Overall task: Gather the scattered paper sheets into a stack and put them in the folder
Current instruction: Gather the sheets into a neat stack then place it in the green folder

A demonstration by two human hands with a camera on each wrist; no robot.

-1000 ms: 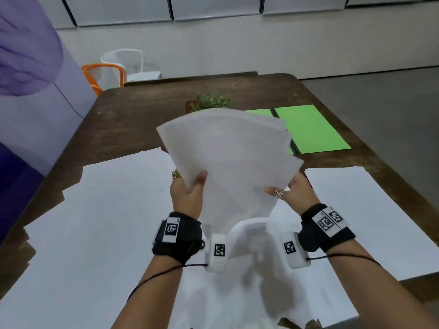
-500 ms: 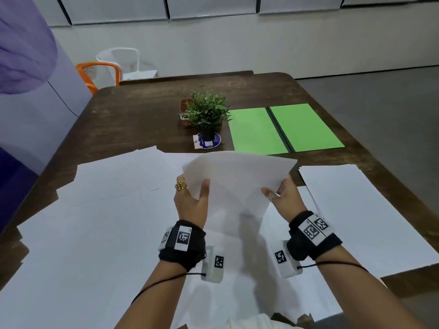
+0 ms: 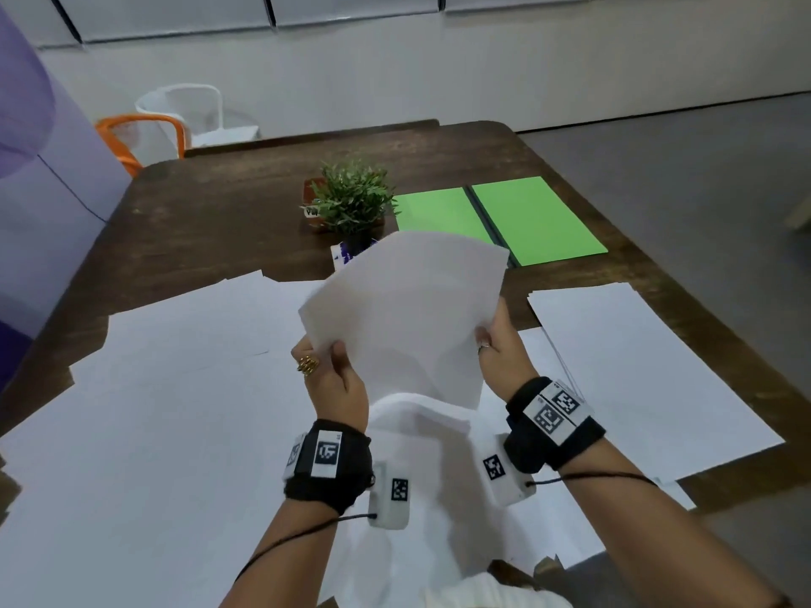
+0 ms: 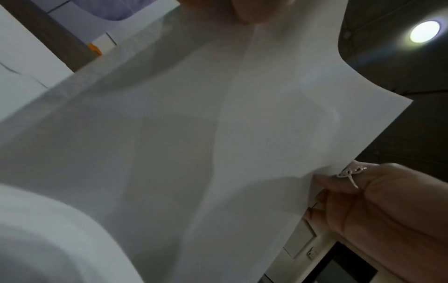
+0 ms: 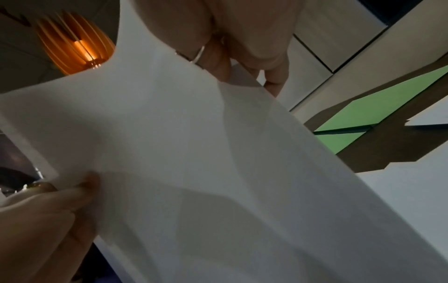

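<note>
A stack of white paper sheets (image 3: 408,313) is held up over the table, tilted, its far edge towards the open green folder (image 3: 504,221). My left hand (image 3: 329,370) pinches the stack's left edge, thumb on top. At the right edge my right hand (image 3: 493,340) grips it. In the left wrist view the sheets (image 4: 194,134) fill the frame with the right hand (image 4: 363,201) at their edge. The right wrist view shows the sheets (image 5: 194,153), the left hand (image 5: 48,210) and the folder (image 5: 363,118). More loose sheets (image 3: 153,410) cover the near table.
A small potted plant (image 3: 351,204) stands just left of the folder on the dark wooden table (image 3: 228,199). A separate pile of sheets (image 3: 636,366) lies at the right. An orange chair (image 3: 136,138) and a white chair (image 3: 188,107) stand beyond the far-left corner.
The held stack dropped low half a second ago and has now risen again, tilting towards the folder. Both hands keep their hold on its sides.
</note>
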